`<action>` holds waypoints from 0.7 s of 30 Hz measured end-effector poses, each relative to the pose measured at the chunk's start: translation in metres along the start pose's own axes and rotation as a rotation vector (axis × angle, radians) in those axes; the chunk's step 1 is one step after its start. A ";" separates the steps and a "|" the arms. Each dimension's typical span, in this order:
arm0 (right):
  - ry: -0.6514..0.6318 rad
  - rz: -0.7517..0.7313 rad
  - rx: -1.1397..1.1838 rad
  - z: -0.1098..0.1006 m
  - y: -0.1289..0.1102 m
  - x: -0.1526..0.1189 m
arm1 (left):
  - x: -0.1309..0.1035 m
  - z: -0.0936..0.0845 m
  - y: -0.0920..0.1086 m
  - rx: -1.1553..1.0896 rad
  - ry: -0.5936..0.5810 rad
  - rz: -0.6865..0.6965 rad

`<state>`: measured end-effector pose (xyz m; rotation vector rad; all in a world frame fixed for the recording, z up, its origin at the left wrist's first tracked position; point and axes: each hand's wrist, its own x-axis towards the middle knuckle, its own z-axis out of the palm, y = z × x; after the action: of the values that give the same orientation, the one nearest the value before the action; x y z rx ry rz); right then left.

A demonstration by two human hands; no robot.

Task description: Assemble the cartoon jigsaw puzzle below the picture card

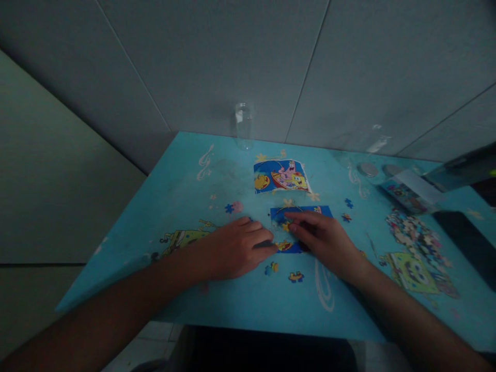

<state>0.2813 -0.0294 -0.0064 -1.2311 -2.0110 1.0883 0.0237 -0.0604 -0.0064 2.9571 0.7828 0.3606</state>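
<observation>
A partly assembled jigsaw puzzle (302, 248) with a blue background lies on the table between my hands. My right hand (329, 235) reaches over it from the right, index finger and thumb closed around a small yellow puzzle piece (285, 227) at the puzzle's open middle. My left hand (242, 249) rests palm down at the puzzle's left edge, fingers loosely bent and slightly apart, with nothing visible in them. Just behind is a matching picture sheet (282, 176) with cartoon figures in a boat. Loose pieces lie near my hands, among them a yellow-and-red puzzle piece (296, 277).
A clear jar (244, 126) stands against the wall. To the right are a pile of puzzle pieces (414, 235), a dark phone-like slab (467, 245), a picture packet (411, 192) and a round lid (368, 169). Cartoon prints decorate the blue tabletop (166, 175).
</observation>
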 end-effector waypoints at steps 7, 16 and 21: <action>-0.012 0.181 0.274 -0.001 -0.011 0.000 | -0.001 0.000 0.000 0.010 0.065 0.012; -0.061 0.305 0.486 -0.002 -0.021 0.001 | 0.008 0.004 0.009 -0.245 0.377 -0.234; -0.085 0.298 0.490 0.000 -0.023 0.001 | 0.015 0.009 0.013 -0.335 0.456 -0.325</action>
<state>0.2701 -0.0345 0.0130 -1.2490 -1.5069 1.6794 0.0449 -0.0639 -0.0103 2.4067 1.0958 1.0433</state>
